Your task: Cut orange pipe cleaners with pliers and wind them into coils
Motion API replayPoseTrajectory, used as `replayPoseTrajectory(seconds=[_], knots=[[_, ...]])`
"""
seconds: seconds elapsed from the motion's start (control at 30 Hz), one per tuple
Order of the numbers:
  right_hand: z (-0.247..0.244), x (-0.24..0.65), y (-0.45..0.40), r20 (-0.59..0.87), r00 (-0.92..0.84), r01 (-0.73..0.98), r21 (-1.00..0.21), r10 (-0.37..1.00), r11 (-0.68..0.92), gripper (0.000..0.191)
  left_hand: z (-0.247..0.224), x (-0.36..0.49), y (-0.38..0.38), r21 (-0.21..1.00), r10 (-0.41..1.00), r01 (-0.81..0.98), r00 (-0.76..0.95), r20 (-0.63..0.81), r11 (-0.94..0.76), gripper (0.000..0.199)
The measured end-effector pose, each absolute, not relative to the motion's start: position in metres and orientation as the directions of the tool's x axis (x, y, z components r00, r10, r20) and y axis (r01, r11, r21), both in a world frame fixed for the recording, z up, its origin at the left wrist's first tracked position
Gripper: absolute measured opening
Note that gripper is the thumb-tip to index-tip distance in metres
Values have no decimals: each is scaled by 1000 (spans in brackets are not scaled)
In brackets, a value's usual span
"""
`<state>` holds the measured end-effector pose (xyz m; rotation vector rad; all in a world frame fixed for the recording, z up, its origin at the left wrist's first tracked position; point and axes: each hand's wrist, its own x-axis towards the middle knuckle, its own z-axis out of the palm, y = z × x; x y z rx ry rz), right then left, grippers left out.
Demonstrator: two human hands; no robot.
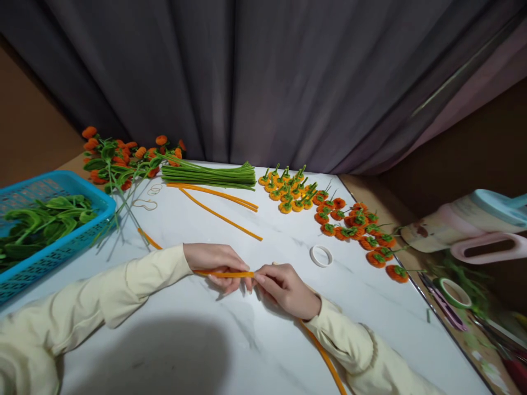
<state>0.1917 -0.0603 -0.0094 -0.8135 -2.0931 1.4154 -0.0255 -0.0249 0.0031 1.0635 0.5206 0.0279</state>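
An orange fuzzy stem (230, 274) lies across my left hand (218, 264), whose fingers are closed around it. My right hand (284, 285) pinches the stem's right end, so the two hands nearly touch above the white table. Another orange strand (325, 359) runs from under my right wrist toward the front edge, and a short orange piece (149, 239) shows beyond my left sleeve. Behind the hands lie loose orange stems (222, 216) and a bundle of green stems (208, 174).
A blue basket (61, 241) of green leaves stands left, near orange flowers (123, 159). Yellow heads (294, 192) and orange heads (356, 219) lie at the back right. A white ring (321, 255) is nearer. A tumbler (465, 219), scissors (444, 307) and tape (455, 292) are right.
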Motion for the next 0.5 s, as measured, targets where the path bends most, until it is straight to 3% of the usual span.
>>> replayPoseTrajectory(seconds=[0.13, 0.3, 0.37, 0.5], knots=[[-5, 195, -64, 335, -704, 293, -666, 626, 686, 29, 9, -24, -27, 777, 251, 182, 881, -402, 603, 32], [16, 203, -61, 364, -797, 387, -304, 482, 870, 28, 21, -23, -33, 709, 279, 92, 878, -390, 699, 21], [31, 206, -60, 303, -821, 402, -294, 484, 867, 33, 28, -23, -35, 706, 273, 89, 882, -383, 703, 19], [61, 208, -63, 161, -827, 393, -520, 539, 758, 23, 44, -23, -41, 779, 297, 112, 884, -362, 617, 23]])
